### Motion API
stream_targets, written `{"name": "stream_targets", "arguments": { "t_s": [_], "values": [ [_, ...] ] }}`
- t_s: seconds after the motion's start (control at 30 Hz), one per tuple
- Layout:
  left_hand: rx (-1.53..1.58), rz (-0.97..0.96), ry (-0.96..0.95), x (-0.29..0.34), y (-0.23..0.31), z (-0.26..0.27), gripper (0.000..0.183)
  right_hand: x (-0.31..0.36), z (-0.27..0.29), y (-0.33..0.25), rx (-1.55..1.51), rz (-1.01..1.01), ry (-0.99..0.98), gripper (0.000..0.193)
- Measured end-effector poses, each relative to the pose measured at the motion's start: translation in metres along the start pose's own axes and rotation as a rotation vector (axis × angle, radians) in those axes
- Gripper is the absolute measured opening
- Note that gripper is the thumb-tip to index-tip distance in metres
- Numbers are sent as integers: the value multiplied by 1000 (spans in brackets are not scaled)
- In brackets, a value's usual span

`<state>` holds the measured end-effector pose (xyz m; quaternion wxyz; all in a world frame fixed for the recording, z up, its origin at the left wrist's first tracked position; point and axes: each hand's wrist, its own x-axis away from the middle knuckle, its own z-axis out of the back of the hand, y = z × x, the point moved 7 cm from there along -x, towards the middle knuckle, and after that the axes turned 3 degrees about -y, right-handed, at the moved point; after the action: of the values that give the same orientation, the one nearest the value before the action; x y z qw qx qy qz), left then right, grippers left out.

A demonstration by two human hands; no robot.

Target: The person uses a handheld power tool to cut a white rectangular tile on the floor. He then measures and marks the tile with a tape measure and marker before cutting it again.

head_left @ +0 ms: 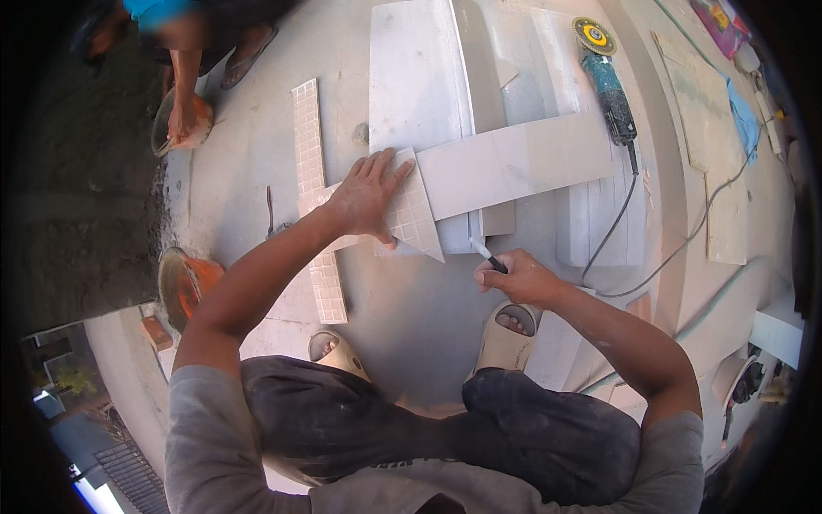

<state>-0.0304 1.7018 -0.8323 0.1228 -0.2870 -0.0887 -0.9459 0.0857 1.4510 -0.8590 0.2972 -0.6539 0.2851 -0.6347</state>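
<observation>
My left hand (370, 199) lies flat with its fingers spread on a cut, triangular piece of grid-patterned tile (418, 224). Just right of that piece, a long, plain pale tile strip (522, 163) reaches across larger pale boards or tiles (419, 68). My right hand (522, 278) grips a slim black-and-white pen-like marker (482, 249), its white end pointing up and left, near the lower edge of the stacked pieces. A narrow grid-patterned tile strip (329, 287) runs lengthwise left of my left hand, partly hidden by my forearm.
An angle grinder (610, 98) with a yellow disc lies at the right, its cord trailing down. A co-worker's hand (181, 122) reaches into a bucket (201, 120) at upper left. Another orange bucket (201, 278) stands beside my left arm. Boards (728, 210) lie far right.
</observation>
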Motion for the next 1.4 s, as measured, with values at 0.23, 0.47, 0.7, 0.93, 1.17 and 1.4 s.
{"name": "stream_targets", "arguments": {
  "t_s": [0.23, 0.47, 0.7, 0.93, 1.17, 1.4],
  "values": [
    [-22, -36, 87, -2, -2, -2, 156, -25, -23, 0, 6, 79, -18, 37],
    [-35, -20, 88, -3, -2, -4, 154, -52, -24, -1, 11, 72, 96, 36],
    [19, -31, 140, -2, -3, -2, 155, -54, -22, 10, -152, -75, 120, 35],
    [6, -28, 110, -2, -1, -1, 156, -50, -20, 3, -128, -44, 138, 33],
    [9, -10, 123, -2, -1, 0, 154, -52, -19, 9, -109, -24, 152, 32],
    [-16, -13, 87, -3, 0, -1, 156, -57, -18, 9, -101, -16, 113, 28]
  ]
}}
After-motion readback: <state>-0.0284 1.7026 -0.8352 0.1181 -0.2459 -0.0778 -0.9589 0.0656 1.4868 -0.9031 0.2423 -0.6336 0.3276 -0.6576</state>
